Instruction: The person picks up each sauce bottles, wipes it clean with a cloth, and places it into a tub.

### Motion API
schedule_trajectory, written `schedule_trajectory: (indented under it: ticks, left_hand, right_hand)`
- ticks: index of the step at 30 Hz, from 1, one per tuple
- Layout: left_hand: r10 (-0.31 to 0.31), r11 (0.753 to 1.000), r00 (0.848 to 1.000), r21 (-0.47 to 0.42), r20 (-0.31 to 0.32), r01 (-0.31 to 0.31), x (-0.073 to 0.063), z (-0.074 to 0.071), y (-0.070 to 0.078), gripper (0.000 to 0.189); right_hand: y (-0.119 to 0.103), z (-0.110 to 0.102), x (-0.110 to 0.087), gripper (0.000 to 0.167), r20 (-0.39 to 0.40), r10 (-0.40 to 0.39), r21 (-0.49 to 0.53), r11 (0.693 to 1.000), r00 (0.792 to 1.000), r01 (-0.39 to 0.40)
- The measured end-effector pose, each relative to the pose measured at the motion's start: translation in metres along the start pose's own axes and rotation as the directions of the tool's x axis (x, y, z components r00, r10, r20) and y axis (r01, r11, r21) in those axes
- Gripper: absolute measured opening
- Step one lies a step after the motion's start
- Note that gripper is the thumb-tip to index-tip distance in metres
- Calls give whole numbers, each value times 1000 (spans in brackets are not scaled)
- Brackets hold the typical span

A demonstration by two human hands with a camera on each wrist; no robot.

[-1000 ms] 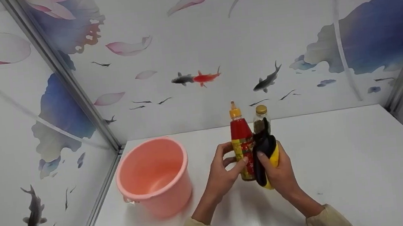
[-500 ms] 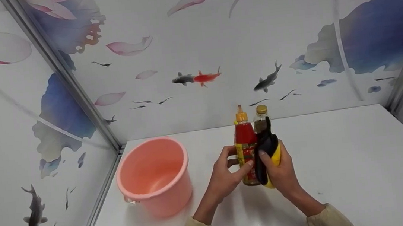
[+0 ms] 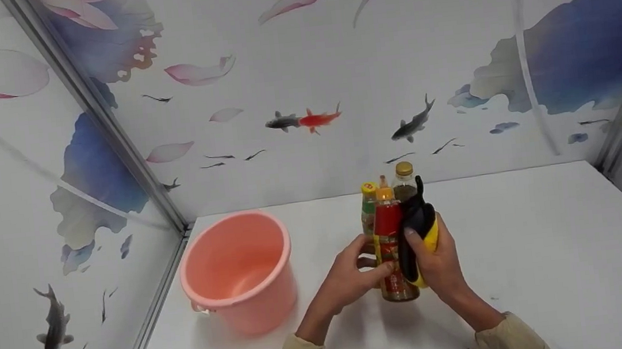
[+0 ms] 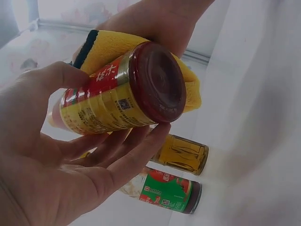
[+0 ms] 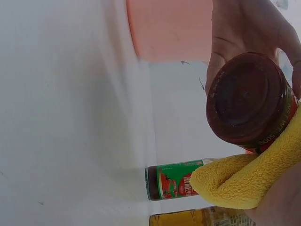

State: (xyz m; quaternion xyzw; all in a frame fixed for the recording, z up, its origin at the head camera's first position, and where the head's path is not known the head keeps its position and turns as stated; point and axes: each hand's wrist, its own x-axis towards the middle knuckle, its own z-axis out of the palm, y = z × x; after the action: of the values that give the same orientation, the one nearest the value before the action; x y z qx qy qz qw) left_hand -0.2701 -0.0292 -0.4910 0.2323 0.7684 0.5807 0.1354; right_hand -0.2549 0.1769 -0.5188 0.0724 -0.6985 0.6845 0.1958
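My left hand (image 3: 350, 274) holds a red sauce bottle (image 3: 388, 221) with an orange nozzle cap between thumb and fingers. It is raised above the table, its dark base (image 4: 160, 82) facing the left wrist camera. My right hand (image 3: 438, 259) grips a folded towel (image 3: 417, 221), black on one face and fuzzy yellow on the other. The towel lies against the bottle's right side, and its yellow face (image 5: 235, 183) shows in the right wrist view. My right fingers are mostly hidden behind the towel in the head view.
Behind the sauce bottle stand a green-labelled bottle (image 3: 368, 209) with a yellow cap and a gold-capped bottle (image 3: 404, 182) of amber liquid. A pink bucket (image 3: 267, 312) stands at the left of the white table (image 3: 528, 261). A patterned panel (image 3: 230, 177) rises at the back.
The sauce bottle has moved right and nearer to me in my left hand, uncovering the green-labelled bottle behind. My right hand has shifted slightly right with the towel.
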Motion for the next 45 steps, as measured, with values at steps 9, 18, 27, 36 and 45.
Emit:
schedule_trajectory:
  ticks: [9, 18, 27, 36, 45]
  left_hand:
    - [18, 1000, 997, 13, -72, -17, 1, 3, 1, 56]
    - [77, 994, 975, -63, -207, -92, 1, 3, 4, 60]
    - [97, 975, 959, -167, -267, -145, 3, -1, 7, 62]
    - [154, 983, 948, -51, -278, -175, 3, -1, 6, 65]
    - [171, 983, 925, -3, -341, -183, 0, -5, 13, 68]
  right_hand:
    - [-1, 0, -1, 38, 8, -9, -8, 1000, 1000, 9]
    - [3, 7, -3, 38, 13, -31, 4, 1000, 999, 31]
    - [8, 12, -8, 36, 25, -16, 7, 1000, 1000, 16]
    - [9, 13, -8, 37, 21, -24, -5, 1000, 999, 24]
    - [3, 11, -7, 38, 34, -51, -9, 999, 998, 51]
